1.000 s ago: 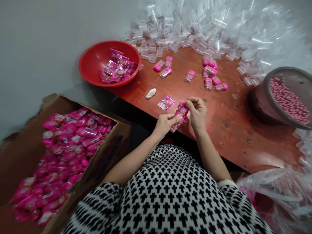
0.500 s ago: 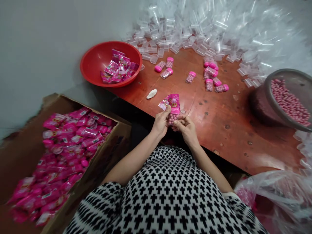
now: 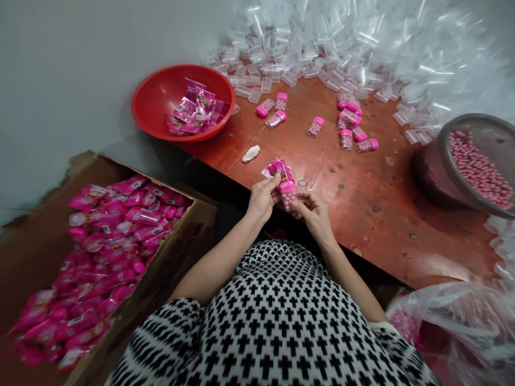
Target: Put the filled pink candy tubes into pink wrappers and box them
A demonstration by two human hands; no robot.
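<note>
My left hand (image 3: 262,197) pinches a pink printed wrapper (image 3: 277,168) at the near edge of the red-brown table (image 3: 386,203). My right hand (image 3: 314,213) grips a small clear candy tube with a pink cap (image 3: 288,194), held upright just below the wrapper. The tube is full of pink candy balls. Both hands are closed and almost touch each other above the table edge.
A red bowl (image 3: 161,96) with pink wrappers stands at the far left. Filled tubes (image 3: 346,128) lie mid-table, with a heap of empty clear tubes (image 3: 362,48) behind them. A grey basin of pink candies (image 3: 478,166) sits at the right. A cardboard box of wrapped packs (image 3: 108,246) is at the left.
The hands came back toward the table edge. The wrapper, drawn over the tube half a second ago, now sits off its pink cap, which shows bare.
</note>
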